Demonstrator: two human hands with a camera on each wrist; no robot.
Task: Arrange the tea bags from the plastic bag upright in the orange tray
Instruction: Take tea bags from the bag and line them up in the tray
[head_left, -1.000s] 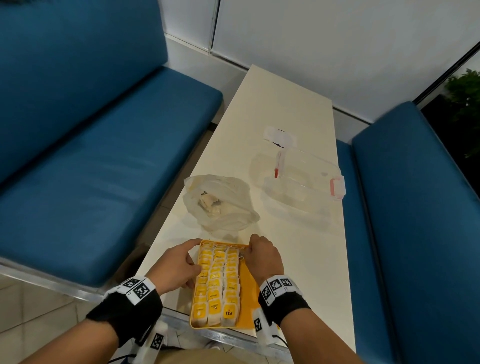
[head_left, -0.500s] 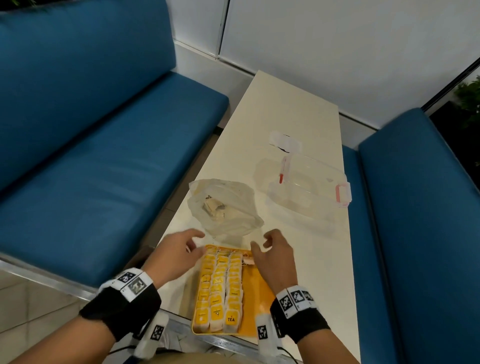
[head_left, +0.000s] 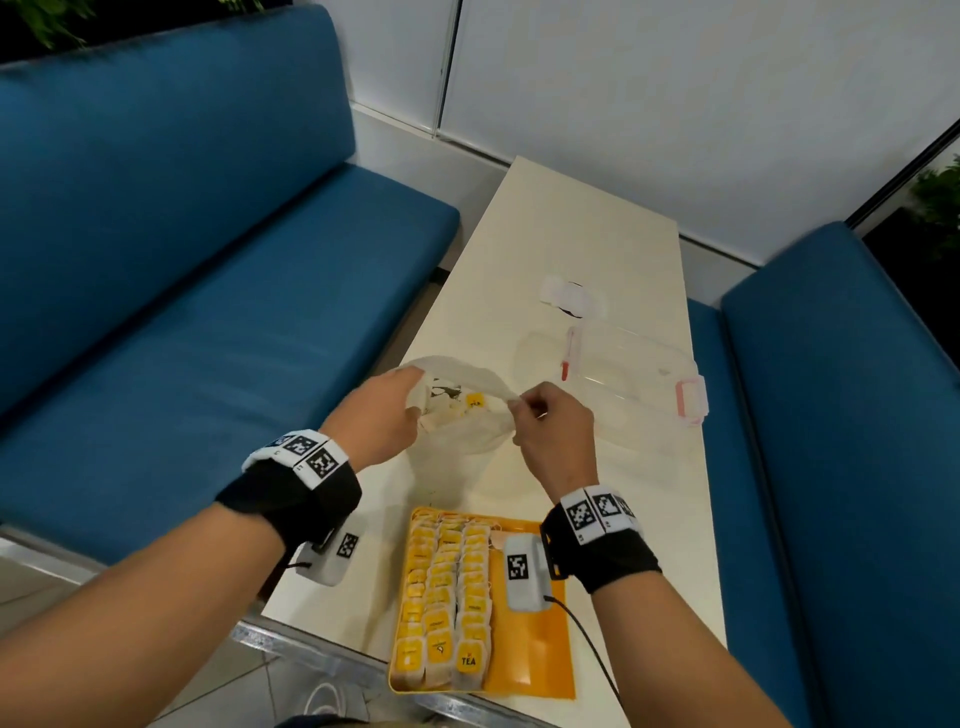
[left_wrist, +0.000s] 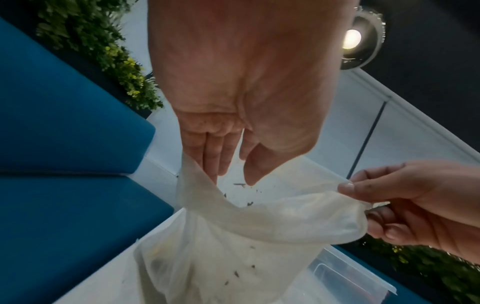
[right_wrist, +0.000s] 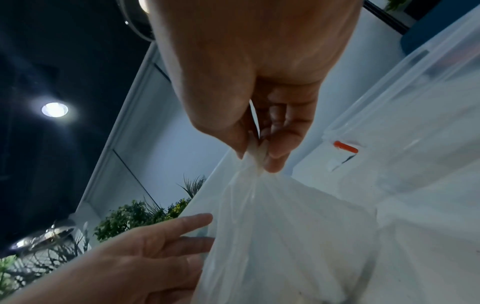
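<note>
Both hands have been lifted off the orange tray (head_left: 540, 670) to the plastic bag (head_left: 462, 441) on the table (head_left: 649, 509): the left hand (head_left: 382, 415), fingers straight, is slid into its mouth, the rim is pinched by the right hand (head_left: 553, 431), a grip seen plainly only in the right wrist view, while tea bags (head_left: 447, 587) stand rowed in the tray.

Hidden and unclear parts.
Left hand (head_left: 382, 415) fingertips vanish inside the plastic bag (head_left: 467, 431); its contents blur through the film.

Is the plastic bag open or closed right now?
Open. The right hand pinches one edge of the plastic bag, the left hand reaches into its mouth, showing tea bags inside.
</note>
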